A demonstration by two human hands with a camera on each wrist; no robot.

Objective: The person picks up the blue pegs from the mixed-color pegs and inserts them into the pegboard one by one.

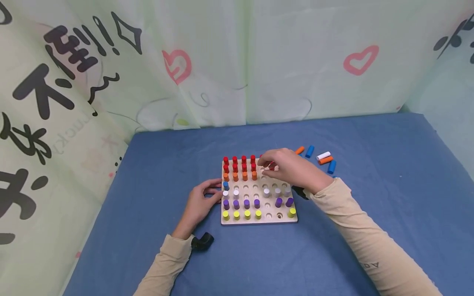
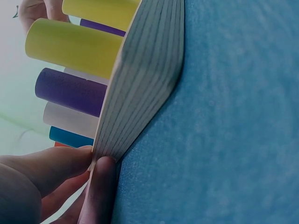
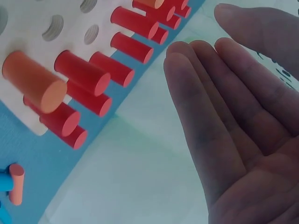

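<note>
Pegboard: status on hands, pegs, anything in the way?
Left hand touching pegboard edge; right hand open, empty, above it. Pegboard partly filled, loose pegs off its far right corner. Right hand blocks part of head view.

Tabletop [image 1: 389,168], covered in plain blue; backed and flanked by pale green-white fabric hangings [image 1: 296,24], lightly creased; pink heart outlines [image 1: 187,65] printed across the rear; left side marked with large black characters [image 1: 42,98], partly cropped at the edge; dark note-like marks [image 1: 440,43] placed at far right; whole area softly lit.
</note>
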